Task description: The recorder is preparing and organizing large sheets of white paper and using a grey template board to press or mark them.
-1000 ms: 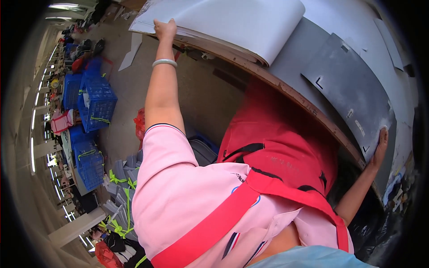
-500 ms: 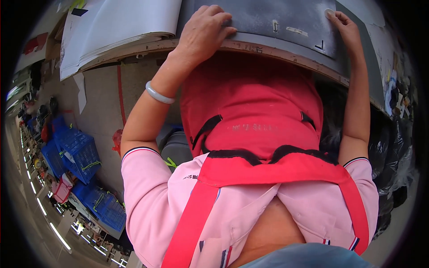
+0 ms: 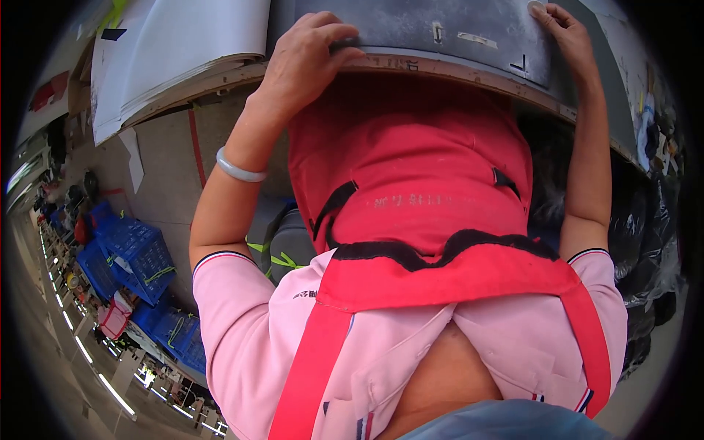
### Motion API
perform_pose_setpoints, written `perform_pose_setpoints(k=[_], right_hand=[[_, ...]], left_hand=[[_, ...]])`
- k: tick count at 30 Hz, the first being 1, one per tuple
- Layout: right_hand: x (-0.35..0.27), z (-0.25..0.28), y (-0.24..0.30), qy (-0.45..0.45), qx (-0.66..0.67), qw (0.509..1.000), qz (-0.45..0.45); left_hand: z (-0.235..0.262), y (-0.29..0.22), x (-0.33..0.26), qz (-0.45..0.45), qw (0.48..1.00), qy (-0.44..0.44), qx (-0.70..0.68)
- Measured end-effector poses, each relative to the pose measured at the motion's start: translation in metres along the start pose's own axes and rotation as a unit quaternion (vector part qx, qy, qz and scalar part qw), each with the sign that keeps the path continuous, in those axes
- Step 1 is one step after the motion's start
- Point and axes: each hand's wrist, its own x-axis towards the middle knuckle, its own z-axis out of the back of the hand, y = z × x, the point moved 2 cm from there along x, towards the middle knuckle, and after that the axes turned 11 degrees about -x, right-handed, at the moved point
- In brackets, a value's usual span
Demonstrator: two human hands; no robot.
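A dark grey board (image 3: 396, 23) with white powdery marks and small slots lies on the table in front of me. My left hand (image 3: 306, 64) is at its near left part, fingers curled, with something dark between thumb and forefinger that I cannot make out. My right hand (image 3: 570, 35) pinches a small round white disc (image 3: 537, 9) at the board's right side. Its fingers are bent and pressed together around the disc's edge.
A stack of large white sheets (image 3: 183, 44) lies on the table to the left. The worn table edge (image 3: 458, 70) runs close before my red apron (image 3: 425, 161). Blue plastic crates (image 3: 136, 249) stand on the floor at left. Dark plastic bags (image 3: 634, 242) are at right.
The view has shifted slightly, and both hands appear a little to the left or higher in it. The right hand still pinches the white disc.
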Motion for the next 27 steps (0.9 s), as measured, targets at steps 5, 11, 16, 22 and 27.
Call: perform_pose_setpoints(k=[5,11,16,22,27], right_hand=[[0.001,0.0,-0.002,0.012,-0.018,1.0,0.012],[-0.002,0.0,-0.004,-0.015,-0.047,0.998,0.031],[-0.009,-0.002,0.01,-0.048,-0.116,0.992,0.016],[-0.012,-0.003,0.011,-0.068,-0.159,0.985,0.001],[-0.012,-0.003,0.01,-0.084,-0.188,0.978,0.009]], left_hand=[[-0.006,0.003,-0.005,-0.009,1.0,-0.015,-0.009],[-0.01,0.003,-0.008,-0.026,0.999,-0.045,-0.01],[-0.011,0.0,-0.007,-0.033,0.998,-0.049,0.01],[-0.01,-0.003,-0.005,-0.011,0.998,-0.053,-0.035],[-0.008,-0.004,-0.005,-0.009,0.998,-0.053,-0.032]])
